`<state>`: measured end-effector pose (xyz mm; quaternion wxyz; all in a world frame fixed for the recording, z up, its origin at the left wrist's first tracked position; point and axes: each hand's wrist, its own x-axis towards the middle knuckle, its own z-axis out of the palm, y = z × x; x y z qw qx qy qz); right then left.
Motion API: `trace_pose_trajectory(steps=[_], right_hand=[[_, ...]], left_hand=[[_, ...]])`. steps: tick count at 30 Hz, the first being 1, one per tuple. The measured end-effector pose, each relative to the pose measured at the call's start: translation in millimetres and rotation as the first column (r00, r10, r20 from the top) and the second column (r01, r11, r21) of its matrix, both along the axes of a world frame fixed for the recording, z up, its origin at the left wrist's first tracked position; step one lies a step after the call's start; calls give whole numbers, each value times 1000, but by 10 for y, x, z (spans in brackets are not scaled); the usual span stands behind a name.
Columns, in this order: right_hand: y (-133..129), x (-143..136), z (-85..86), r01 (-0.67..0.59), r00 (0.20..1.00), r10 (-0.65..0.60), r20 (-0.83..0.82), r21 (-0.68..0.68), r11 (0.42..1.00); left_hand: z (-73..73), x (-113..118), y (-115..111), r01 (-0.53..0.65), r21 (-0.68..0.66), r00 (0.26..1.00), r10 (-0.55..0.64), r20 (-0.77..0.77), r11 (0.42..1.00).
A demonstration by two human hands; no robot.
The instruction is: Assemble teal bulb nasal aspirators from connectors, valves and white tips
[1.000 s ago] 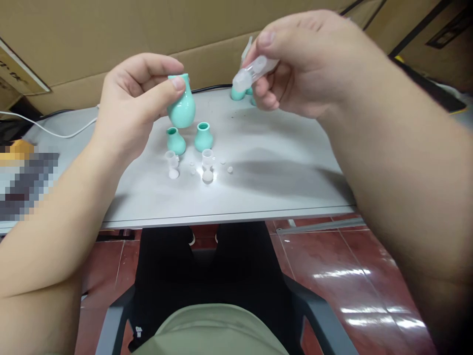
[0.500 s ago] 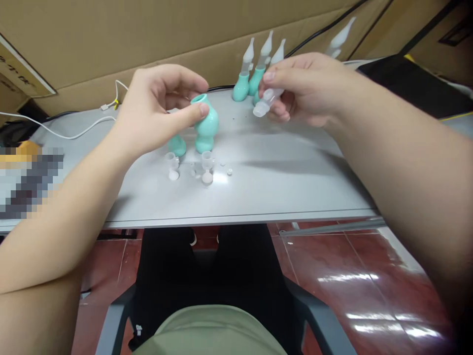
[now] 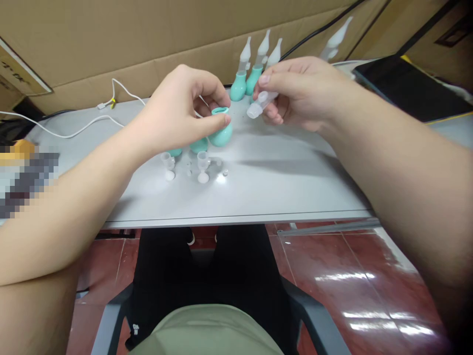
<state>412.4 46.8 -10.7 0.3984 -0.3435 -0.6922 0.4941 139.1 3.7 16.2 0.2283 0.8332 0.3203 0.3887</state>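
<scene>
Between the thumb and fingers of my left hand [image 3: 188, 106] is a teal bulb [image 3: 220, 134], its open mouth facing up. My right hand [image 3: 295, 91] grips a clear plastic connector [image 3: 261, 103], whose open end points down and left toward the bulb; the two are apart. Another teal bulb [image 3: 199, 145] stands on the table under my left hand, with part of one more beside it. In front of them are a clear cup piece [image 3: 203, 160] with a white round base, a similar cup piece [image 3: 167, 161], and small clear bits [image 3: 225, 172].
Teal bulbs with clear necks and white tips [image 3: 238, 86] stand at the back by the cardboard wall [image 3: 148, 39]. A white cable [image 3: 74, 135] lies at the left. A black flat item [image 3: 402, 88] is at the right. The table's front edge [image 3: 240, 219] is near my lap.
My left hand has moved right and lifted a teal bulb off the one behind it, bringing it nearer the connector. My right hand has shifted slightly left.
</scene>
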Motion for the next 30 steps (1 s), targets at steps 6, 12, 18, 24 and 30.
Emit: trace_pose_trajectory(steps=[6,12,18,24,30], right_hand=[[-40,-8,24,28,1000,-28,-3,3,1000],[-70,43,48,118,990,-113,-87,58,991],[-106,-2,119,89,994,-84,-72,70,994],[-211,-133,157,39,996,-32,-79,91,995],[-371,-254,184,17,989,13,-149,197,980]], left_hand=[[120,24,-43,52,21,998,-52,24,998],[97,259,172,73,-13,989,-74,-128,997],[-30,348,178,-53,-64,962,34,-270,997],[4,184,46,38,-29,991,-41,-124,999],[15,121,-56,159,19,976,-160,145,987]])
